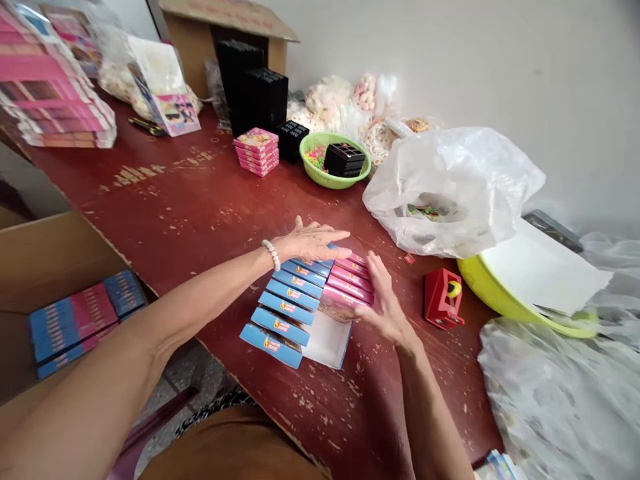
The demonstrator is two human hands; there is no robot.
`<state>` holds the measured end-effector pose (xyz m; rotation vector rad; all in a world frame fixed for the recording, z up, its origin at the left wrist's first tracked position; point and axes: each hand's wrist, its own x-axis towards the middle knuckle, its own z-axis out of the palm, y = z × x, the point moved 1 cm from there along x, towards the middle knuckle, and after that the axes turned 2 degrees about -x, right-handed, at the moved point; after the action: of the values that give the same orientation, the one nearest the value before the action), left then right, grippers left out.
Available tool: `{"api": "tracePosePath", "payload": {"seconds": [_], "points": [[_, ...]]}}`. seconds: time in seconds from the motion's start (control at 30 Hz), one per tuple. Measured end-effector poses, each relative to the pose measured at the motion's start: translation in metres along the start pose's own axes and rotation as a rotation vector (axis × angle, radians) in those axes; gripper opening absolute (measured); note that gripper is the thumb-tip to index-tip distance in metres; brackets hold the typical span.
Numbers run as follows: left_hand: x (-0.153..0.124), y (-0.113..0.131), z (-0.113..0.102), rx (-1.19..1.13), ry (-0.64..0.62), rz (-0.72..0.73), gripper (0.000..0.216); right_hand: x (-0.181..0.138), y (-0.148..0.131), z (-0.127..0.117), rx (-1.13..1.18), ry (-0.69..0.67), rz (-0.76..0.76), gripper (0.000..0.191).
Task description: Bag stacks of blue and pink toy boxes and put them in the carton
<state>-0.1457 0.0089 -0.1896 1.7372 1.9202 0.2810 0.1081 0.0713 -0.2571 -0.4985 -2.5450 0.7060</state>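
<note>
On the table lies an open display tray (327,343) with a white inside showing at its near end. Overlapping small blue boxes (287,307) slant in a row along its left side. Small pink boxes (347,283) stand in a shorter row on the right. My left hand (313,241) stretches flat across the far end of both rows, fingers extended, a white bead bracelet on its wrist. Beside the pink row, my right hand (383,297) is cupped with thumb and fingers apart, close to the boxes' right side; whether it touches them I cannot tell.
A red tape dispenser (443,299) stands to the right, near a yellow-green basin (480,293) and a white plastic bag (450,180). Farther back are a green basket (327,179), stacked pink boxes (257,152) and black trays (265,100). A carton (45,243) sits low at left.
</note>
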Motion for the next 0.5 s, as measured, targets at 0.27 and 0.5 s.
{"api": "tracePosePath", "payload": {"seconds": [0.27,0.5], "points": [[0.002,-0.139,-0.037,-0.281,0.624,-0.536,0.098,-0.035,0.046,0.001,0.252,0.551,0.602,0.088],[0.065,-0.251,-0.056,-0.414,0.765,-0.786,0.142,-0.053,0.086,0.05,-0.235,0.213,0.58,0.069]]}}
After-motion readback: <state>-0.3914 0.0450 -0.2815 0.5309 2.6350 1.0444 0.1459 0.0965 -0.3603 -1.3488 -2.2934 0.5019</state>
